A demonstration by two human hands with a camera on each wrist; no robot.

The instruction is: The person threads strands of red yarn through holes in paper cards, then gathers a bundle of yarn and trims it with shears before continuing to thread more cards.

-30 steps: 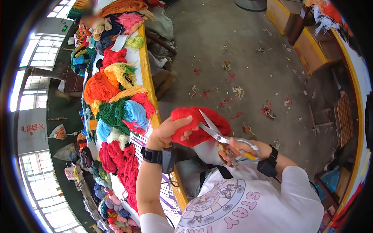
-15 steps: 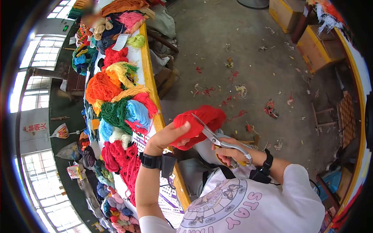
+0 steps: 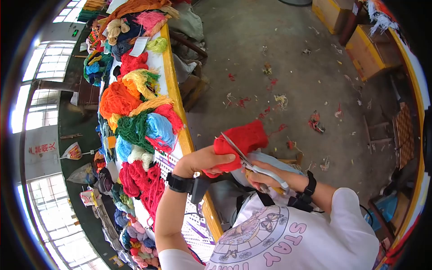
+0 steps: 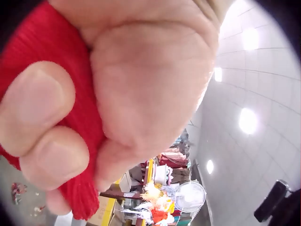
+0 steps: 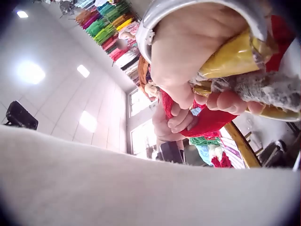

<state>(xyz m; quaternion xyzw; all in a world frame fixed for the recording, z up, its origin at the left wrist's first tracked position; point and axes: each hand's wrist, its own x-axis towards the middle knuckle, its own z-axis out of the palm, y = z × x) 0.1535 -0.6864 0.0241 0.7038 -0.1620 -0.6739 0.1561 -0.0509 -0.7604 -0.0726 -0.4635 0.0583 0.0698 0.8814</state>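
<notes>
My left hand (image 3: 204, 161) grips a skein of red yarn (image 3: 249, 135) in front of the body. In the left wrist view its fingers curl round the red strands (image 4: 82, 127), with the thumb on the other side. My right hand (image 3: 265, 176) holds a pair of scissors (image 3: 235, 146) by the handles, and the blades lie across the skein beside the left thumb. The right wrist view shows a grey handle loop round the hand (image 5: 188, 47) and yellow wrapping (image 5: 230, 56) on the handle. The lower blade is mostly hidden.
Left of the hands runs a yellow-edged table (image 3: 183, 121) heaped with orange yarn (image 3: 118, 100), green yarn (image 3: 130, 126), blue yarn (image 3: 159, 128) and crimson yarn (image 3: 144, 184). Yarn scraps (image 3: 316, 121) lie on the floor. Cardboard boxes (image 3: 371, 54) and a stool (image 3: 403, 135) stand to the right.
The scissor blades, spread wide at first, have come together against the red skein. The skein has tilted and its loop looks flatter. Both hands have shifted slightly downward in view.
</notes>
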